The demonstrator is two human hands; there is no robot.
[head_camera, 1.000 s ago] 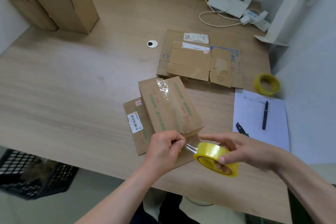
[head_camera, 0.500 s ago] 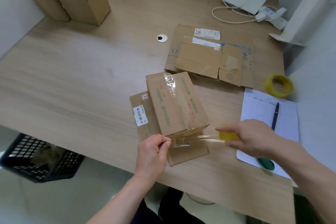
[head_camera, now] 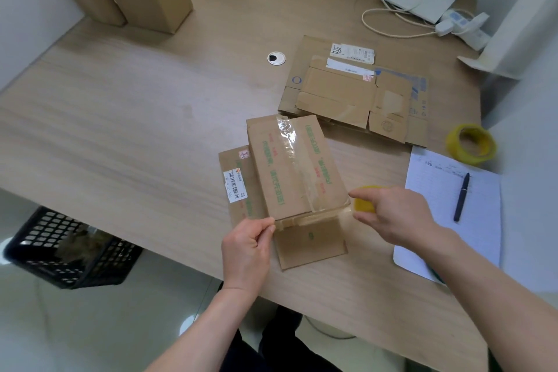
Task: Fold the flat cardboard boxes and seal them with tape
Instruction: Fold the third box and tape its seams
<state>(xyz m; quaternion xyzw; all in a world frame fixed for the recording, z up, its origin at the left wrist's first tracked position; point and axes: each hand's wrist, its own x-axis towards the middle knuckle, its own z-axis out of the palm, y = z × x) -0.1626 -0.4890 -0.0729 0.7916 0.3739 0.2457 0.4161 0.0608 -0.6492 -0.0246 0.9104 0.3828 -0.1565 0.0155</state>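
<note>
While the folded box (head_camera: 294, 169) sits near the front edge of the table (head_camera: 120, 118), both hands are at its near end: left hand (head_camera: 246, 248) at the near-left corner, right hand (head_camera: 392, 217) just off the near-right corner. A strip of clear tape (head_camera: 314, 216) spans between them across the box's near edge.

Box: brown cardboard, green and red print, an older clear tape strip running lengthwise down the top seam, crinkled at the far end. It lies on a flat box (head_camera: 241, 184) with a barcode label; a brown flap sticks out toward the person below the tape strip.

Left hand: thumb and fingers pinch the tape's free end, back of hand up, forearm coming in from bottom-left. Right hand: fingers curled round the yellow tape roll (head_camera: 363, 202), index finger pointing at the box corner, roll mostly hidden by the hand.

Further back: a stack of flattened boxes (head_camera: 353, 93). Right side: second yellow tape roll (head_camera: 471, 143), notepad (head_camera: 447, 208) with a pen (head_camera: 461, 196) on it.
</note>
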